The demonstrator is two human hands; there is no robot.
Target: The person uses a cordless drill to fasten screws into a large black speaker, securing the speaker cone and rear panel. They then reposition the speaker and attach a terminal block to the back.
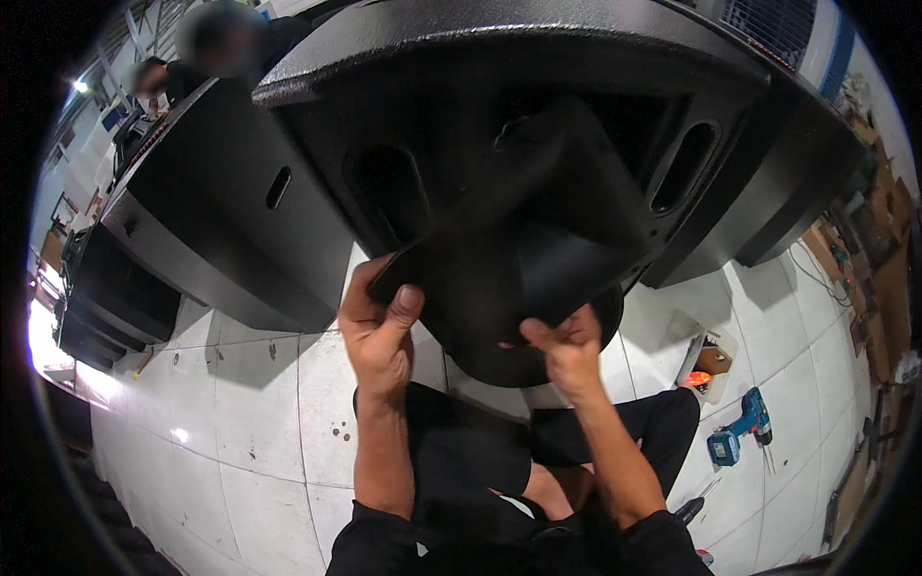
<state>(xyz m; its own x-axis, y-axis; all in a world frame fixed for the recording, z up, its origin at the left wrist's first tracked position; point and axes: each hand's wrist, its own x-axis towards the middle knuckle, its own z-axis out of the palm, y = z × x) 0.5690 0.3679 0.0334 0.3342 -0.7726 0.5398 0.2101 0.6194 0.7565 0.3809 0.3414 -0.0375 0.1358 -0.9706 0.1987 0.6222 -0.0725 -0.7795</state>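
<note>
Gripping black horn panel [519, 259] w/ both hands | L hand [376, 331] fingers wrapped on edge | R hand [567, 350] prob pinching rim

A small open cardboard box [712, 360] sits on the white tiled floor [269, 422] at right of centre, brown inside with pale flaps, just above a blue cordless drill [741, 434]. No labels, signs or screens can be made out.
</note>
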